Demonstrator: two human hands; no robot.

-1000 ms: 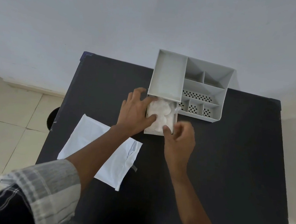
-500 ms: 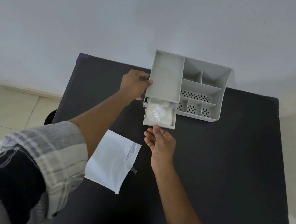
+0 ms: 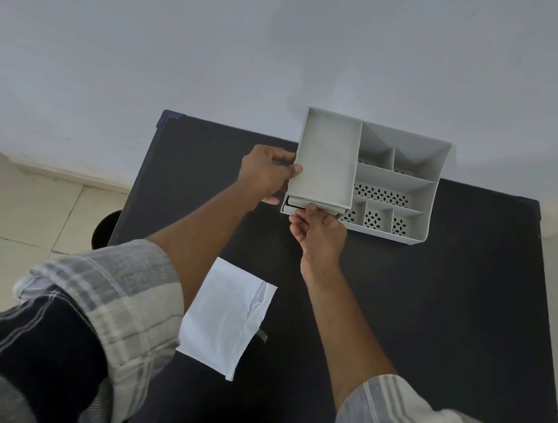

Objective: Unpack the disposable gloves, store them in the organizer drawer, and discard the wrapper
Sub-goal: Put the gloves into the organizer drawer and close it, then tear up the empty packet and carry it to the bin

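Grey plastic drawer (image 3: 312, 208) sits almost fully inside your organizer (image 3: 394, 185) at the black table's (image 3: 432, 313) far edge. Your right hand (image 3: 319, 238) presses fingertips to its front; your left hand (image 3: 267, 175) clamps the organizer's side. White wrapper (image 3: 225, 316) lies near you.

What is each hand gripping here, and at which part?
Left hand has its grip on the organizer's left side wall. Right hand holds nothing; its fingertips press the drawer front.

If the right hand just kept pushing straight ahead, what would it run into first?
The right hand already touches the drawer front, so it would press that further into the gray organizer, probably until it stops; inner depth isn't visible.
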